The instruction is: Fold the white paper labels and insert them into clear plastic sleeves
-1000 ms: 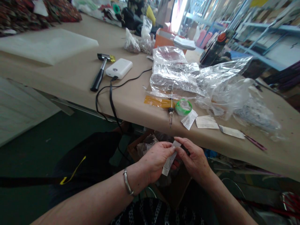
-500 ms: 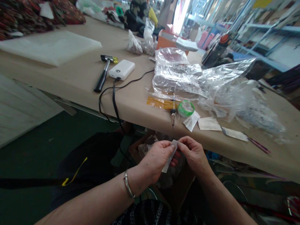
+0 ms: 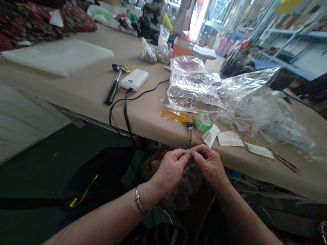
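Note:
Thumb and fingers of my left hand (image 3: 172,168) are closed on a small whitish strip (image 3: 189,151), of which only a bit shows. My right hand (image 3: 208,163) pinches the same strip from the other side, with the fingertips of both hands nearly touching. Just beyond them, a soldering-iron-like tool (image 3: 190,131) lies with its metal tip at the table edge. Beside it stands a green tape roll (image 3: 203,121). White paper cards (image 3: 230,139) lie along the edge to the right, by a pair of thin purple tweezers (image 3: 286,161).
Clear plastic bags (image 3: 196,85) cover the table's (image 3: 149,112) middle right. To the left lie a hammer (image 3: 112,89), a white power bank (image 3: 135,79) with a black cable (image 3: 126,115), and a white board (image 3: 61,56). Below my hands is a box (image 3: 148,165) with crumpled scraps.
The strip hung well below my fingers before; now most of it is hidden between them. My hands have drawn closer together, and the view has shifted slightly.

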### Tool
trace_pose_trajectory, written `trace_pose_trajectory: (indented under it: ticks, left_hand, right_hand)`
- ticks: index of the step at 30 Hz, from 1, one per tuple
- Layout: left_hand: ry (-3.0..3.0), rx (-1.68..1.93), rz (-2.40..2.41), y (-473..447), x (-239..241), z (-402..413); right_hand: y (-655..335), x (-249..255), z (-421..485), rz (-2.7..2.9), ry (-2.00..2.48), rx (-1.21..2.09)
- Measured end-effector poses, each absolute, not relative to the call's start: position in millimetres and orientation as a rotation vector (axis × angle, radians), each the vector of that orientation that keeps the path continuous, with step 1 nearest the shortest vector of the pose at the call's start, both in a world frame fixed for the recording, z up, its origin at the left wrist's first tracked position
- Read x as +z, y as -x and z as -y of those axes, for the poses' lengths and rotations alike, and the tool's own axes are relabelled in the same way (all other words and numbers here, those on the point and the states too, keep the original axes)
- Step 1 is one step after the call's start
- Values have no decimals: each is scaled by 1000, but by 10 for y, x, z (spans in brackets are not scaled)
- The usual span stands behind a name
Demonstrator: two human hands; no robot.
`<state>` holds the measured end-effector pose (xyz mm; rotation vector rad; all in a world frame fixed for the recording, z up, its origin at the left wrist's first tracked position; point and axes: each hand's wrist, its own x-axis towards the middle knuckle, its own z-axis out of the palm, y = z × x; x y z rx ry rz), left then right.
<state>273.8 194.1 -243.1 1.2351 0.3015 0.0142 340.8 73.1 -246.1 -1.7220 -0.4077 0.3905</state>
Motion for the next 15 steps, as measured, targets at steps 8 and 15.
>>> trace_pose_trajectory:
  ticks: [8,15]
  left_hand:
    - [-1670,248,-248,-2851,-2412,-2076]
    - [-1796,321,-237,-2911,-2398,-2101]
  right_hand:
    - [-3485,-2398,-794,510,1916,215]
    - [-3511,-2416,-808,521,1940,169]
